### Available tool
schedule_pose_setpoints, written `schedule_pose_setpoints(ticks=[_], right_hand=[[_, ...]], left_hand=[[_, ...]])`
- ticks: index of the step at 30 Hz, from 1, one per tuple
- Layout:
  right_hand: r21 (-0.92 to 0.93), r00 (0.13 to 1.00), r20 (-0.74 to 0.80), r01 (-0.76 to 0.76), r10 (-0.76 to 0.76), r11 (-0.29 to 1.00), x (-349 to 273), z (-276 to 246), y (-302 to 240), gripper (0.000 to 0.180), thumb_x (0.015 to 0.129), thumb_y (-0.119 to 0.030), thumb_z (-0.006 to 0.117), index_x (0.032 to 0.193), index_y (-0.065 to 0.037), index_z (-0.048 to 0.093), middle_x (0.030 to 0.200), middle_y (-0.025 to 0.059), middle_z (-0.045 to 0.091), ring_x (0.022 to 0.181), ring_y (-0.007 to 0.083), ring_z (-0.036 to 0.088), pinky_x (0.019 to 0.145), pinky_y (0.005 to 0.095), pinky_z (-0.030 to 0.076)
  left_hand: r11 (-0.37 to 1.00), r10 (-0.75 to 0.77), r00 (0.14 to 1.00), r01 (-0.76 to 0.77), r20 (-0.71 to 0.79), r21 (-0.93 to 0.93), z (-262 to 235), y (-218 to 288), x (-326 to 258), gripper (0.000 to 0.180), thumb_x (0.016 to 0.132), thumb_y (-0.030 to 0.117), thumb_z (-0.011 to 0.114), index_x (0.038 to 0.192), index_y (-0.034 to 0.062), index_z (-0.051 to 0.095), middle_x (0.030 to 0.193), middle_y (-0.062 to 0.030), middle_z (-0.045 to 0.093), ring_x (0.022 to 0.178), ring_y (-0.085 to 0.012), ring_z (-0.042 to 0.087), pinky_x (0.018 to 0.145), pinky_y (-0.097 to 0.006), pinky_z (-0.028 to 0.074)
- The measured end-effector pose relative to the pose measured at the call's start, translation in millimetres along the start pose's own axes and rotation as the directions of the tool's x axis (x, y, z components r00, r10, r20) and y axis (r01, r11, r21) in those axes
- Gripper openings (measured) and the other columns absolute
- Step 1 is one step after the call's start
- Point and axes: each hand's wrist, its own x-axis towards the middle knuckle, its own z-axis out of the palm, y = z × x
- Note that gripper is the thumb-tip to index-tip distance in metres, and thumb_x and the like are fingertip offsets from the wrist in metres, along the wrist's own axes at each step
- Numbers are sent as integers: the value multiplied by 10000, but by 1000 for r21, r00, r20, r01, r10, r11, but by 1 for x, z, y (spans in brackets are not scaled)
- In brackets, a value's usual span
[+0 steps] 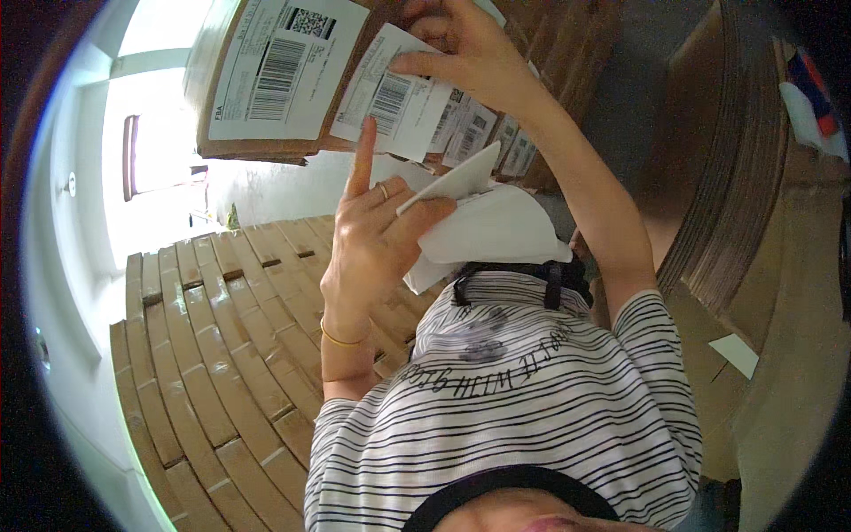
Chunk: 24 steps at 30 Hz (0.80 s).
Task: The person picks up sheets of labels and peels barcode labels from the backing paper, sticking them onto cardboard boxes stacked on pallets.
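Observation:
My left hand (372,226) grips a folded bunch of white label sheets (496,222) between its thumb and bent fingers. Its index finger stretches up to the lower edge of a white shipping label (386,97), which lies against a brown carton. My right hand (474,58) is at that label's upper right side, thumb on its face and fingers curled by the top edge. To the left, a larger shipping label (288,66) lies flat on a carton (202,111). More labels (465,133) show on cartons beyond the right side of the one I touch.
Long brown cartons (217,355) are stacked in rows at the left. Flattened cardboard sheets (740,177) stand upright at the right, and a white piece of paper (736,355) lies below them. Bright windows (160,151) line the left wall.

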Motion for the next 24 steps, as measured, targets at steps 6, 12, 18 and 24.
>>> schedule_pose_setpoints(ticks=[6,12,18,24], right_hand=[[-25,1000,24,8,-7,1000,9,-4,-4,400,862,-34,656,1139,-8,369,928,125,610,863,164,600,735,300,490],[-55,999,43,-4,7,998,11,-4,-12,393,858,-39,661,1121,-12,369,921,125,610,851,162,597,731,299,490],[-115,1000,27,-9,12,993,8,-2,-19,377,867,-40,649,1112,-12,363,924,132,611,868,167,600,745,303,489],[-177,998,-41,41,-49,983,8,1,-7,440,803,-129,717,1114,-24,425,926,154,650,878,242,644,755,348,510]], left_hand=[[1000,13,1000,-13,1,-17,1,-9,10,241,537,-44,633,748,62,686,605,-22,606,538,-142,540,1129,-584,263],[999,-4,1000,4,-13,-42,2,-12,13,319,485,-72,578,758,53,685,619,-46,621,541,-172,544,1148,-586,208],[999,-27,998,29,58,-36,4,-18,13,341,490,-82,578,783,55,687,647,-65,644,558,-186,564,1163,-575,169],[1000,-5,999,6,44,-28,7,-23,12,335,503,-80,593,788,72,686,673,-64,658,598,-191,604,1161,-579,165]])
